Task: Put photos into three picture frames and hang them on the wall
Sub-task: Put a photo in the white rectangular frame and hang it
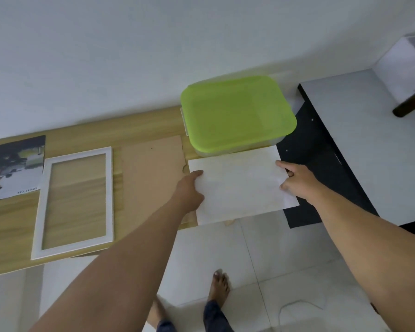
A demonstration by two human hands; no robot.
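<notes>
A white sheet (242,185), blank side up, is held over the right end of a wooden table (10,224). My left hand (189,190) grips its left edge, thumb on top. My right hand (297,180) pinches its right edge. A white picture frame (109,192) lies flat on the table to the left, with wood showing through its middle. Between frame and sheet lies a brown backing board (151,178) with a chipped right edge. A dark printed photo (12,168) lies at the far left.
A storage box with a green lid (235,113) stands on the table just behind the sheet. A black-sided unit with a pale top (359,144) stands to the right, with a dark bottle (410,104) on it. A white wall rises behind. Tiled floor and bare feet are below.
</notes>
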